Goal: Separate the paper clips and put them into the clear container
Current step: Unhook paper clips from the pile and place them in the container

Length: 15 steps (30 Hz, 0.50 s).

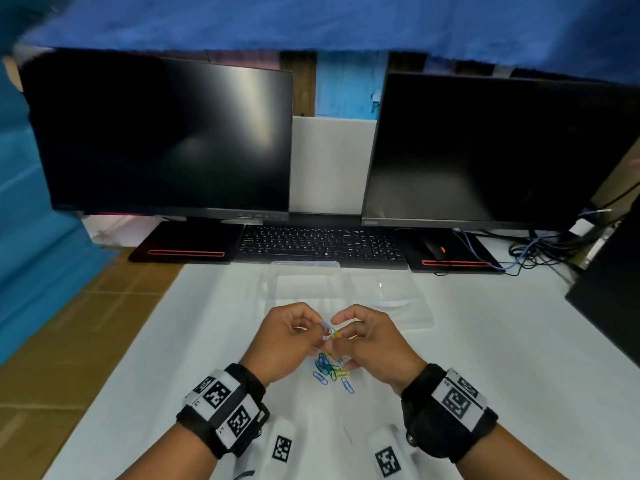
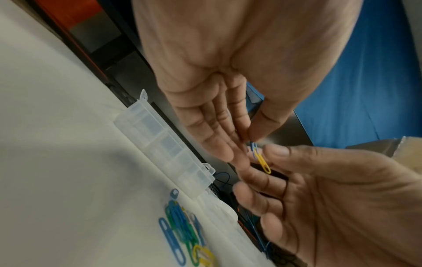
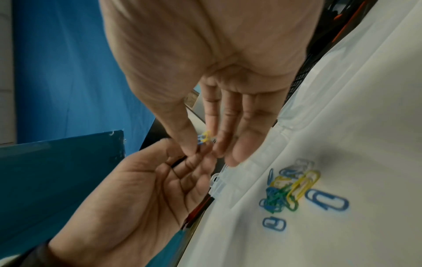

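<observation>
Both hands meet above the white table. My left hand [image 1: 304,323] pinches a blue paper clip [image 2: 253,146], and my right hand [image 1: 349,323] pinches the yellow paper clip [image 2: 263,163] linked to it. The linked pair [image 1: 332,331] hangs between the fingertips, also seen as the linked clips [image 3: 204,138] in the right wrist view. Below the hands lies a tangled pile of blue, green, yellow and clear paper clips [image 1: 329,370]. The clear container [image 1: 304,282] stands open just beyond the hands, its lid [image 1: 391,299] laid to the right. I see no clips inside it.
A black keyboard [image 1: 322,242] lies behind the container, with two dark monitors [image 1: 166,140] above it and a mouse [image 1: 437,251] to the right. Cables [image 1: 533,254] trail at the far right. Two marker-tagged white blocks [image 1: 282,448] sit near the table's front edge.
</observation>
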Tool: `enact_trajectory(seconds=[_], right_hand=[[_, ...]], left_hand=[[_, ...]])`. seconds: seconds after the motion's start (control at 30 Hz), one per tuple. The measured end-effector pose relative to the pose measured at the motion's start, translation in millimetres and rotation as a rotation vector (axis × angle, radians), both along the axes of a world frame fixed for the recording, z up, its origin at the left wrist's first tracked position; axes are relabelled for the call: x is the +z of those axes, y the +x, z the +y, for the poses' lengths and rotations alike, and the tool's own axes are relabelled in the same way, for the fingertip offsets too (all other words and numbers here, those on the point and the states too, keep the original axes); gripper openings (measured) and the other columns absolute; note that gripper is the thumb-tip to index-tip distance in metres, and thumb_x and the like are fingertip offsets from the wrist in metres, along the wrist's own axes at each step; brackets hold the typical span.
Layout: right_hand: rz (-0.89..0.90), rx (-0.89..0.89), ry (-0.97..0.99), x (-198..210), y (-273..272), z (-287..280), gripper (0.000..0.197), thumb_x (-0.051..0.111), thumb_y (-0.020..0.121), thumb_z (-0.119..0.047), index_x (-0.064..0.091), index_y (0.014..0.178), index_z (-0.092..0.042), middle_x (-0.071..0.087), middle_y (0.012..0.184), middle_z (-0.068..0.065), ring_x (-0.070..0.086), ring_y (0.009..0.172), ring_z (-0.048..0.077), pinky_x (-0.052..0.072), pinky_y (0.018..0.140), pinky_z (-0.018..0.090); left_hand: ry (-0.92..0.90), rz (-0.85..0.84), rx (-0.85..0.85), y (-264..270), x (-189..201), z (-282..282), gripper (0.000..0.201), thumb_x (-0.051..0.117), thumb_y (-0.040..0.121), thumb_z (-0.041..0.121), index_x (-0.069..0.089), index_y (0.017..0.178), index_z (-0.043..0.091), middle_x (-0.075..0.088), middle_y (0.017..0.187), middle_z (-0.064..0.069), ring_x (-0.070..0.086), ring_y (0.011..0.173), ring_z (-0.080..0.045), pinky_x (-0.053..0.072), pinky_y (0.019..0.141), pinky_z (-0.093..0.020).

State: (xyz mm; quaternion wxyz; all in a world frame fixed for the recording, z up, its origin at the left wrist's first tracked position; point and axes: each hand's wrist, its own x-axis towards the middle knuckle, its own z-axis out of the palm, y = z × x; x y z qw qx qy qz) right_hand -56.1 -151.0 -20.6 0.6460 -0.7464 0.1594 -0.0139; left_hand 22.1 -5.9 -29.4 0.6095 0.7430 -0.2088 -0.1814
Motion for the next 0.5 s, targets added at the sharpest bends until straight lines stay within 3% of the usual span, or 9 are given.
enact_trajectory(seconds=[0.1, 0.23, 0.3, 0.4, 0.5], right_hand=[[-0.031, -0.024, 0.039, -5, 3, 6, 0.021, 0.077, 0.076, -0.004, 0.063, 0.091, -0.005, 0.065, 0.072, 0.013, 0.066, 0.059, 0.022, 0.052, 0.050, 0.027], [-0.060, 0.006, 0.006, -13, 2, 5, 0.003, 0.070, 0.080, 0.000, 0.068, 0.078, 0.002, 0.066, 0.066, 0.015, 0.063, 0.054, 0.020, 0.047, 0.049, 0.026], [-0.015, 0.086, -0.010, -18, -1, 6, 0.010, 0.066, 0.084, -0.001, 0.069, 0.075, 0.001, 0.067, 0.066, 0.012, 0.062, 0.055, 0.019, 0.043, 0.049, 0.026], [0.041, 0.125, 0.022, -21, -5, 7, 0.021, 0.060, 0.091, -0.009, 0.070, 0.072, -0.010, 0.067, 0.067, 0.005, 0.060, 0.057, 0.017, 0.042, 0.048, 0.023], [0.035, 0.098, 0.026, -18, -3, 6, 0.022, 0.056, 0.093, -0.011, 0.070, 0.079, -0.004, 0.066, 0.073, 0.007, 0.058, 0.064, 0.020, 0.041, 0.048, 0.026]], left_hand=[[-0.049, 0.056, 0.024, 1, 3, 3, 0.009, 0.061, 0.081, -0.004, 0.066, 0.075, 0.002, 0.071, 0.084, -0.027, 0.068, 0.065, -0.023, 0.056, 0.059, -0.028], [0.024, 0.083, 0.004, 2, -4, 11, 0.006, 0.064, 0.077, -0.003, 0.065, 0.072, 0.000, 0.073, 0.080, -0.020, 0.064, 0.069, -0.020, 0.051, 0.058, -0.026], [0.091, 0.092, -0.024, 4, -12, 15, 0.007, 0.066, 0.076, -0.001, 0.065, 0.070, 0.002, 0.074, 0.084, -0.015, 0.062, 0.070, -0.020, 0.051, 0.056, -0.024], [0.126, 0.132, -0.057, 8, -18, 17, 0.009, 0.065, 0.078, -0.001, 0.063, 0.070, 0.004, 0.074, 0.088, -0.019, 0.066, 0.070, -0.018, 0.052, 0.058, -0.025], [0.079, 0.164, -0.042, 9, -14, 15, 0.011, 0.062, 0.081, -0.003, 0.060, 0.073, 0.004, 0.074, 0.088, -0.019, 0.072, 0.070, -0.017, 0.053, 0.057, -0.023]])
